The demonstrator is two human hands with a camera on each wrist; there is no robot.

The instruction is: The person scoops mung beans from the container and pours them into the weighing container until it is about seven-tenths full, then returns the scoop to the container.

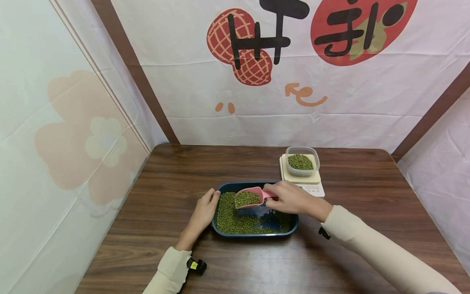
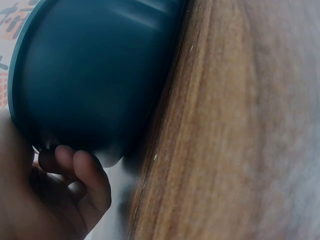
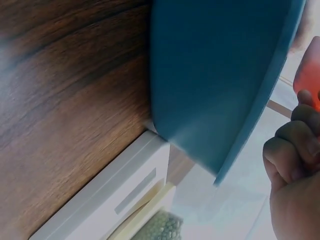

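A dark blue tub [image 1: 253, 235] of green mung beans [image 1: 235, 222] stands on the table. My right hand [image 1: 290, 198] grips the handle of a pink scoop [image 1: 258, 195] above it, and the scoop carries a heap of beans. In the right wrist view the curled fingers [image 3: 295, 140] wrap the handle; most of the scoop is out of frame. My left hand [image 1: 203, 210] holds the tub's left end, thumb at the rim. The left wrist view shows its fingers [image 2: 92, 175] curled against the tub's outer wall [image 2: 95, 75].
Behind the tub's right end sits a white kitchen scale [image 1: 312, 189], partly hidden by my right hand. A clear plastic container [image 1: 302, 171] with mung beans rests on its cream platform. Printed fabric [image 1: 227, 126] hangs behind the wooden table [image 1: 176, 171].
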